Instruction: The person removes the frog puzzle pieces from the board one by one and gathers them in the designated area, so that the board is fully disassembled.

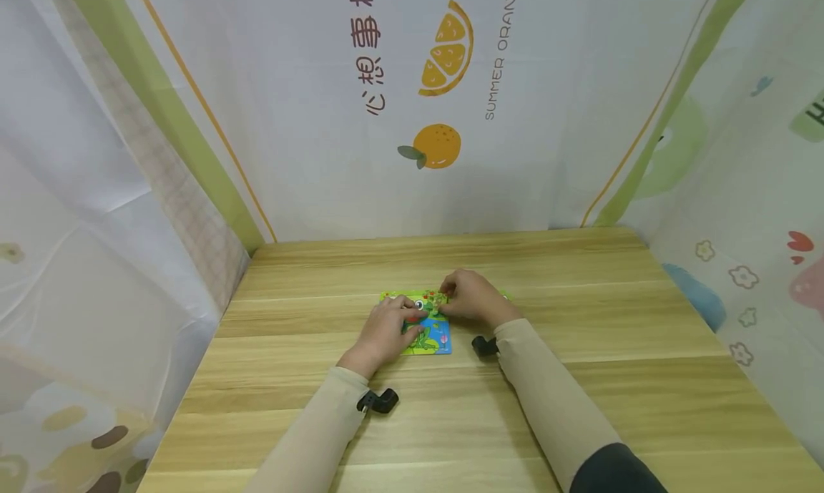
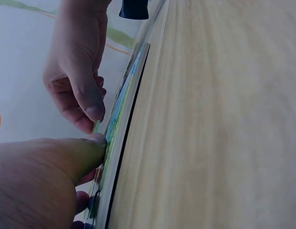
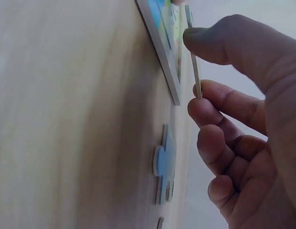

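A colourful puzzle board with a green and blue picture lies flat on the table, partly hidden by both hands. My left hand rests on its left side, fingers and thumb spread over the picture. In the left wrist view the left thumb presses at the board's surface. Over the upper right corner, my right hand pinches a thin puzzle piece between thumb and fingers. That piece is seen edge-on in the right wrist view, held just above the board.
A loose blue and green puzzle piece lies on the wooden table to the right of the board, with the edge of another piece beyond it. Printed white curtains stand behind the table and at both sides.
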Demonstrator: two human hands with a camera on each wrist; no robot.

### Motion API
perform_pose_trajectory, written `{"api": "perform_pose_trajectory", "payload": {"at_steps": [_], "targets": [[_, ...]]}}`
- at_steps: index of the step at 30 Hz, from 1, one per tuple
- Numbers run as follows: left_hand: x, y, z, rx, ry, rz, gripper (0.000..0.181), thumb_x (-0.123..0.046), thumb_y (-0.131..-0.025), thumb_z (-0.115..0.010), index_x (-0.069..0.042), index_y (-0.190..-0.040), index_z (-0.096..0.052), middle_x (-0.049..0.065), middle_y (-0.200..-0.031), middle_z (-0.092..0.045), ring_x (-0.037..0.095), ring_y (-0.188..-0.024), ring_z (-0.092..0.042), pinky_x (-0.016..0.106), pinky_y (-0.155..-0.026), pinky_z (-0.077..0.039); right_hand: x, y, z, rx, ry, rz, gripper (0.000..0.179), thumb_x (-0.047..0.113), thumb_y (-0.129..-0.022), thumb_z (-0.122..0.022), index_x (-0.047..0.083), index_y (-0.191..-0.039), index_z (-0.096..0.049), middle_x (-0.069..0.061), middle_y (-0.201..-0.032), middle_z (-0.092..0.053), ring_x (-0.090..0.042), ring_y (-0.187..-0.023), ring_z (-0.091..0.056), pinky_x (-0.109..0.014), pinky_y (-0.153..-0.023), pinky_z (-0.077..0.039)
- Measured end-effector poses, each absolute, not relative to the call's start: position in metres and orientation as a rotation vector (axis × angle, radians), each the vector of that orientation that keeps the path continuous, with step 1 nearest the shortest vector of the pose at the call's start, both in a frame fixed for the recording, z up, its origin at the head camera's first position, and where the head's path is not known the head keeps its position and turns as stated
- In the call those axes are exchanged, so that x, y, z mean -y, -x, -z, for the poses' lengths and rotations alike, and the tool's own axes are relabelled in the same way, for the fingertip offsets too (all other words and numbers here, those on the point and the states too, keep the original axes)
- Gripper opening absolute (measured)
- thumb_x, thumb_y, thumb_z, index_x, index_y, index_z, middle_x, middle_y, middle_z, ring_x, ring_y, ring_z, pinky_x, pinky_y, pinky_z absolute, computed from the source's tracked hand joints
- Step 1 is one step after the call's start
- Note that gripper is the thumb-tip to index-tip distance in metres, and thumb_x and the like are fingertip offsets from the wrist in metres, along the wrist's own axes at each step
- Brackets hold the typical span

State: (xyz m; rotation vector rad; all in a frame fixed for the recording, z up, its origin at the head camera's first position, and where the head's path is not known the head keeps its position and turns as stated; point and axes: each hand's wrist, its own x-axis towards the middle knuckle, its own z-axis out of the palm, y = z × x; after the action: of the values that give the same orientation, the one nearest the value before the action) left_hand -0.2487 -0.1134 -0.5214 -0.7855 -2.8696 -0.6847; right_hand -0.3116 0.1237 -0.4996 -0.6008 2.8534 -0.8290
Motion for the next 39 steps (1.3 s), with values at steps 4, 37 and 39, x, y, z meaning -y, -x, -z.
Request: {"api": "perform_pose_trajectory", "payload": {"at_steps": [4, 37, 39], "targets": [[0.113, 0.248, 0.521, 2.877, 0.785, 0.685, 0.031, -0.037, -0.099, -0.075, -0.026, -0.128, -0.077, -0.007, -0.127, -0.062, 0.019, -0.116, -0.055, 0.041, -0.101, -0.046, -0.131, 0.309, 0.500, -2.842, 0.611, 0.898, 0.033, 0.030, -0.083, -0.088, 0.012, -0.109, -0.076, 0.003, -0.102, -0.067, -0.016, -0.093, -0.063, -0.037, -0.085, -0.057], [0.114, 0.246, 0.523, 2.855, 0.792, 0.715, 0.032, -0.036, -0.100, -0.074, -0.026, -0.130, -0.076, -0.007, -0.129, -0.062, 0.019, -0.117, -0.055, 0.042, -0.104, -0.046, -0.222, 0.292, 0.481, -2.871, 0.491, 1.026, 0.035, 0.024, -0.092, -0.081, 0.009, -0.123, -0.074, -0.005, -0.119, -0.070, -0.025, -0.094, -0.058, -0.039, -0.078, -0.052], [0.114, 0.246, 0.523, 2.856, 0.794, 0.723, 0.032, -0.035, -0.100, -0.074, -0.026, -0.131, -0.076, -0.007, -0.129, -0.062, 0.019, -0.117, -0.054, 0.042, -0.103, -0.046, -0.228, 0.292, 0.480, -2.870, 0.485, 1.024, 0.037, 0.024, -0.093, -0.081, 0.009, -0.125, -0.073, -0.005, -0.120, -0.070, -0.024, -0.094, -0.058, -0.038, -0.077, -0.053]]}}
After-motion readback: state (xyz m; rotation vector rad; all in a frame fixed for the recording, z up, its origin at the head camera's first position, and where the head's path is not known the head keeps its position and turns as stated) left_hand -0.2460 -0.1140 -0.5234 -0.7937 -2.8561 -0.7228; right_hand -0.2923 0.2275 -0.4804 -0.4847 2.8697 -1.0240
